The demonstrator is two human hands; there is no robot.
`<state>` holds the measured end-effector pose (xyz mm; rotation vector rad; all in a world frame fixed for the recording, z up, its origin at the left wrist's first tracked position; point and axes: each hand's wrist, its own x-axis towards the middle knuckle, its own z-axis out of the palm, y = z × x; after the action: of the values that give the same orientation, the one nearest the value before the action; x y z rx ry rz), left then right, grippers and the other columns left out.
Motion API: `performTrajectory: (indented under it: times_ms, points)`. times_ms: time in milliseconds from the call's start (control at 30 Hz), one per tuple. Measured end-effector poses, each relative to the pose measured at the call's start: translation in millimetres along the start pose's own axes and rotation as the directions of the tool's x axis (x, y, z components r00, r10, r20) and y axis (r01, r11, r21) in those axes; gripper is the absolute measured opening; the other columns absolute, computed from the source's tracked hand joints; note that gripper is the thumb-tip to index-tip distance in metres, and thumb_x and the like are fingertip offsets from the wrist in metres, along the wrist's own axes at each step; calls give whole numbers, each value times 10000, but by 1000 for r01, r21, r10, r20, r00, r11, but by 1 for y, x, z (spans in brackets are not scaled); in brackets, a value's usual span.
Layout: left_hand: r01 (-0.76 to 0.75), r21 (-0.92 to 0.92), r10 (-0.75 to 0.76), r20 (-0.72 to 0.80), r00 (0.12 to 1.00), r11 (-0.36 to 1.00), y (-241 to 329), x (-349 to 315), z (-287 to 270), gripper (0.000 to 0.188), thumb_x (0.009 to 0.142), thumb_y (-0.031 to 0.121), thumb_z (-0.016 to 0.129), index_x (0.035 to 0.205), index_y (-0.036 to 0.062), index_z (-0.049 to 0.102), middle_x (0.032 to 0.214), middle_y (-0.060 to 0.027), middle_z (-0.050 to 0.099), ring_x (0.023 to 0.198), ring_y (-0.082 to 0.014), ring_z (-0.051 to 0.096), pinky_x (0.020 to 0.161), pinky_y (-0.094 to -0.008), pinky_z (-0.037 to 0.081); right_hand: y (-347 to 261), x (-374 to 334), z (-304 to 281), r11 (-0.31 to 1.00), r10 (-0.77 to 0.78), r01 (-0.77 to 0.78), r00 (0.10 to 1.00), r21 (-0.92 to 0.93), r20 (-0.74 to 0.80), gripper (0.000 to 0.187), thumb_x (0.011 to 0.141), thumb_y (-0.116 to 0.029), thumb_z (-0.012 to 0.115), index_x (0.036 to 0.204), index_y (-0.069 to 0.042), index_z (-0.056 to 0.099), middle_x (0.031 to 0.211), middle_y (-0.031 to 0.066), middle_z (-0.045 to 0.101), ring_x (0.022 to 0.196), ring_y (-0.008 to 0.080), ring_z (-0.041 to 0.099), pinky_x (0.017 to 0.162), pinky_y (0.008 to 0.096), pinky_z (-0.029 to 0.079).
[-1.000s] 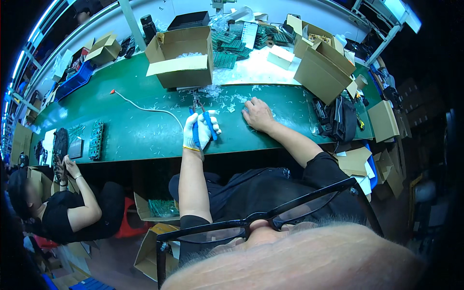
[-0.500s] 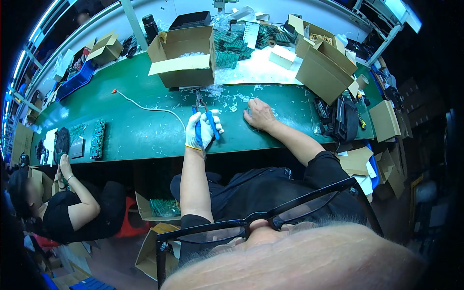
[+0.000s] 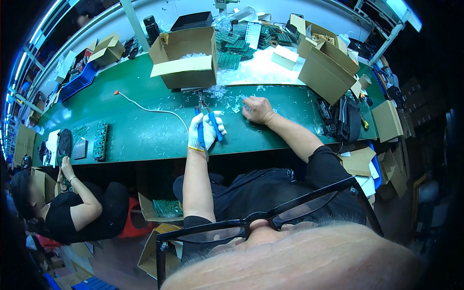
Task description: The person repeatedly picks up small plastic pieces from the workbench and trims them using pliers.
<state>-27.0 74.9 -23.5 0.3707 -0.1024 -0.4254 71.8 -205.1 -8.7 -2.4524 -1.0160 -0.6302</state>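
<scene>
My left hand [image 3: 204, 129], in a white glove, grips blue-handled pliers [image 3: 208, 118] with the jaws pointing away from me over the green table [image 3: 135, 130]. My bare right hand [image 3: 258, 109] rests palm down on the table among small white clippings [image 3: 227, 99], fingers curled over them; whether it holds anything I cannot tell. An open cardboard box [image 3: 186, 57] stands just beyond the pliers.
A white cable [image 3: 150, 110] runs left across the table. Green circuit boards [image 3: 100, 140] lie at the left, where another person [image 3: 72, 203] sits. More open boxes [image 3: 328, 67] and stacked boards [image 3: 237, 46] stand at the back right. A black bag [image 3: 344, 118] lies right.
My left hand with the pliers has shifted slightly nearer to me and to the right. The right hand stays in place on the clippings.
</scene>
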Motion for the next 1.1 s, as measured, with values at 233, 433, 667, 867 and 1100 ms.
performTrajectory:
  times_ms: [233,433,667,867,1100]
  points:
    - [9,5,-9,-5,1000,1000,5,1,-5,762,980,532,637,1427,-81,570,1073,-152,697,949,-341,681,915,-526,555,-7,73,-29,896,372,-321,920,305,-123,199,831,-253,753,899,-68,781,869,178,773,838,380,762,784,457,606]
    - [23,32,-22,-32,999,999,3,-5,5,798,939,559,686,1417,-72,588,1084,-144,704,966,-319,682,906,-504,542,-74,225,-91,954,-71,183,908,239,-413,225,856,-237,743,980,-50,750,928,166,767,842,363,754,789,424,611]
    - [18,63,-17,-14,1000,998,2,-2,16,770,962,536,667,1405,-87,574,996,-111,677,915,-302,660,882,-497,543,-92,359,-26,955,-235,243,970,-169,67,174,907,-233,679,982,-117,786,994,166,792,959,375,777,842,486,626]
    - [-11,-23,12,40,999,1000,7,1,10,834,923,548,716,1431,-91,546,991,-79,628,935,-298,643,900,-500,538,-81,342,5,933,-57,180,928,-311,367,448,914,-460,762,1124,-66,791,1183,169,755,1177,367,705,981,477,591]
    - [-249,-177,275,145,950,952,12,-14,-10,928,924,602,687,1480,-116,497,1143,-206,683,976,-369,667,884,-527,544,-79,257,-19,895,-406,437,881,92,-241,198,961,-276,725,950,-79,732,951,147,714,969,359,710,824,480,579]
